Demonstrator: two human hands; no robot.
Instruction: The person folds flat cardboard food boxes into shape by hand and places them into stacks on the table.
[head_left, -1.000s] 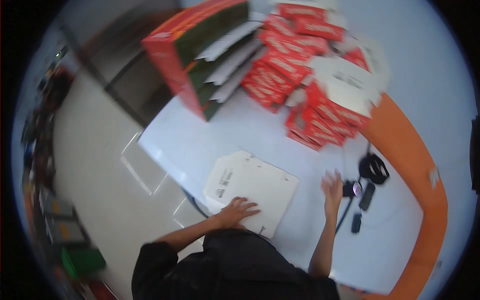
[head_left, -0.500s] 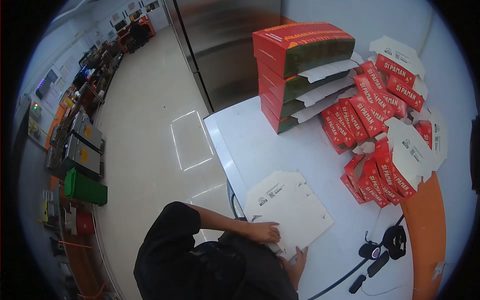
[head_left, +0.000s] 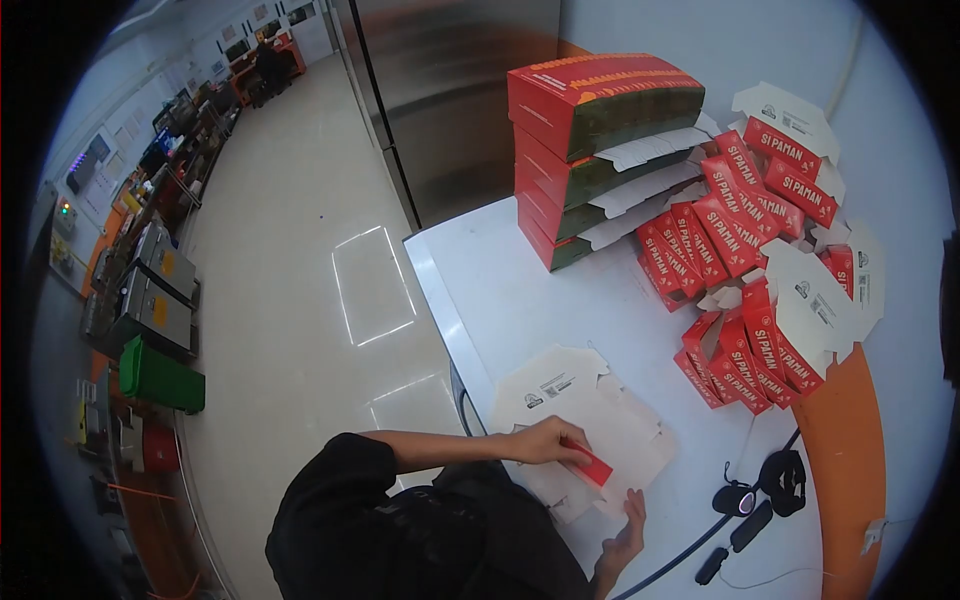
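Observation:
A flat cardboard box blank [head_left: 640, 445] lies on the table with its plain off-white inner side up, printed with a small logo and a code. My left hand [head_left: 548, 441] reaches across it, fingers closed on a flap [head_left: 597, 470] that is folded up to show its red outer face. Near the blank's front right edge is my right hand [head_left: 627, 535], fingers extended and apart, holding nothing. Whether its fingertips touch the edge I cannot tell.
Large red and green boxes [head_left: 545, 105] stand stacked at the back of the white table [head_left: 480, 260]. Several red folded "SI PAMAN" cartons [head_left: 730, 235] are piled at the right. Black devices [head_left: 735, 498] and a cable lie at the front right. A steel cabinet [head_left: 470, 100] stands behind.
My left hand has moved right and slightly up, and a red flap face now shows under its fingers. My right hand has shifted right, its fingers lifted. The blank has moved slightly.

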